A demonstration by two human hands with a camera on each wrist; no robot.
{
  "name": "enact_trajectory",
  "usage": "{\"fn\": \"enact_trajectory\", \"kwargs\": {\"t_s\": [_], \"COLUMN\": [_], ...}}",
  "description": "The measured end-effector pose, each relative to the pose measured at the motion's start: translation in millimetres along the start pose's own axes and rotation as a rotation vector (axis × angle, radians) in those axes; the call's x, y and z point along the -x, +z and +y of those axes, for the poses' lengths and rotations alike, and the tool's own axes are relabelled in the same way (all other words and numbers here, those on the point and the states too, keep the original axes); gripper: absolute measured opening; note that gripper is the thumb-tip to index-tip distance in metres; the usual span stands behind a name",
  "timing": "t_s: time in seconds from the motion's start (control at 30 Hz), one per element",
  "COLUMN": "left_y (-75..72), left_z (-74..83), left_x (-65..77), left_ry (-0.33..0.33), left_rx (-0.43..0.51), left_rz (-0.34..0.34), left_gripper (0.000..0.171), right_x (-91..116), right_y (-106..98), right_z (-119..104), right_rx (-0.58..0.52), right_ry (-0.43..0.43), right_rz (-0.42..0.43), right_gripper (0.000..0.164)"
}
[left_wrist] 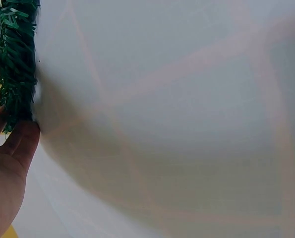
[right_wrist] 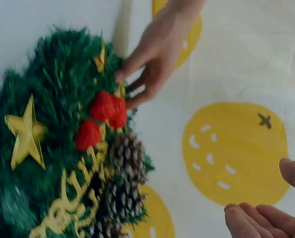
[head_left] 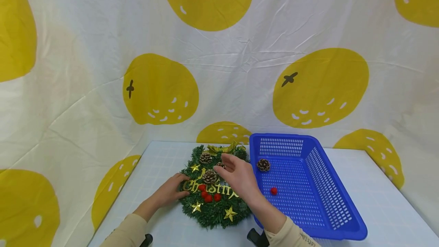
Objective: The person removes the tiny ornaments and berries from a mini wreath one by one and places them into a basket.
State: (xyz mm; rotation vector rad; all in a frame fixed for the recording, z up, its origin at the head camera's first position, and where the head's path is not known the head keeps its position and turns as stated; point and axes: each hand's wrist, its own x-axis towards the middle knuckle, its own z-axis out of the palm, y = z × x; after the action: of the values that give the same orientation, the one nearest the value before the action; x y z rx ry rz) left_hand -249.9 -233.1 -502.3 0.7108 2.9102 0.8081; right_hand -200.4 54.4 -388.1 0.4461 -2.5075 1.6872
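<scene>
A green Christmas wreath [head_left: 219, 216] lies on the table, with gold "Christmas" lettering [head_left: 192, 186], gold stars [head_left: 230, 213], a gold bow [head_left: 223, 149], red berries [head_left: 208, 198] and pine cones [head_left: 209, 176]. My left hand [head_left: 170, 190] holds the wreath's left edge; in the left wrist view its fingers [left_wrist: 26, 141] touch the green rim. Raised over the right part of the wreath is my right hand [head_left: 241, 176], thumb and fingers apart. The right wrist view shows nothing between its fingers [right_wrist: 246, 220]. Part of the wreath is hidden behind it.
Right of the wreath stands a blue plastic basket [head_left: 337, 178]. Inside lie a pine cone [head_left: 263, 165] and a red berry [head_left: 273, 191]. A white curtain [head_left: 226, 98] printed with yellow fruit hangs behind the white table [head_left: 384, 197].
</scene>
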Motion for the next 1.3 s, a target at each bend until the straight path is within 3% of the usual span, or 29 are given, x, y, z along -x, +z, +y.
{"fn": "enact_trajectory", "kwargs": {"t_s": [0.5, 0.97, 1.3], "left_y": [-0.4, -1.1, 0.0], "left_z": [-0.1, 0.2, -2.8], "left_x": [-1.2, 0.8, -0.6], "left_ry": [0.009, 0.028, 0.037], "left_rx": [-0.008, -0.016, -0.010], "left_rz": [0.003, 0.004, 0.005], "left_gripper": [0.046, 0.047, 0.047], "right_x": [15.7, 23.9, 24.1], "right_y": [35.6, 48.8, 57.0], "right_z": [22.5, 52.3, 70.5], "right_rx": [-0.046, 0.099, 0.237], "right_ry": [0.074, 0.087, 0.044], "right_rz": [0.032, 0.041, 0.065], "right_gripper": [0.060, 0.060, 0.047]}}
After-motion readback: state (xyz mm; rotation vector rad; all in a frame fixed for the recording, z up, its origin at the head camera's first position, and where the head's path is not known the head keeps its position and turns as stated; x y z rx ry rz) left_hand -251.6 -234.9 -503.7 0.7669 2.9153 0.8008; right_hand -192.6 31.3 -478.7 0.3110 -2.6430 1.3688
